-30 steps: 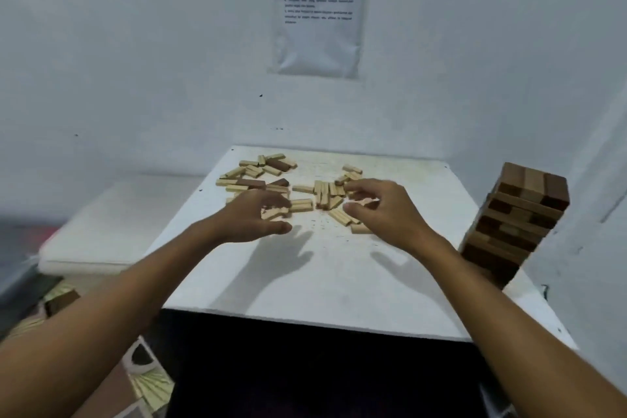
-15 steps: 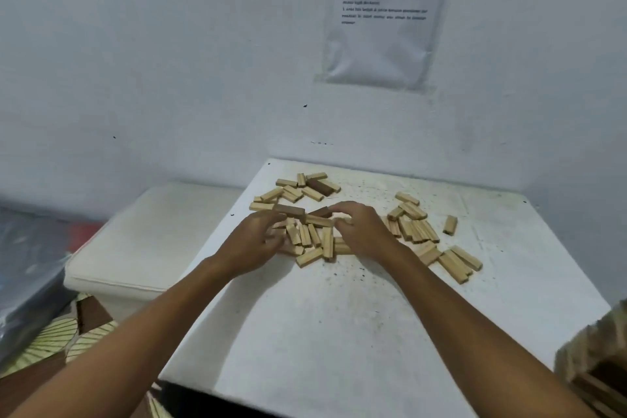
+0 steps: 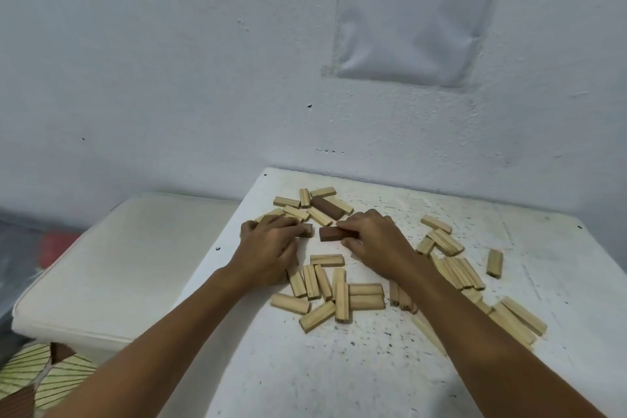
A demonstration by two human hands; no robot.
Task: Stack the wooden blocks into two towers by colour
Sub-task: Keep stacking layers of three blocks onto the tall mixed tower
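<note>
Several light wooden blocks (image 3: 327, 293) lie scattered on the white table (image 3: 339, 377). My right hand (image 3: 376, 241) grips a dark brown block (image 3: 332, 233) by its right end, just above the table. My left hand (image 3: 271, 244) is closed over another dark brown block (image 3: 308, 229), of which only the right end shows. A third dark block (image 3: 327, 208) lies flat among light blocks at the back of the pile. More light blocks (image 3: 451, 268) lie to the right of my right arm.
A lower white cushioned surface (image 3: 118, 261) adjoins the table's left side. The white wall with a taped plastic-covered sheet (image 3: 414, 10) stands right behind the table. A striped cloth (image 3: 44, 373) lies on the floor at lower left.
The view has swung left and moved closer; the mixed tower at the right has left the frame. Both hands moved into the left pile and each closed on a dark block.
</note>
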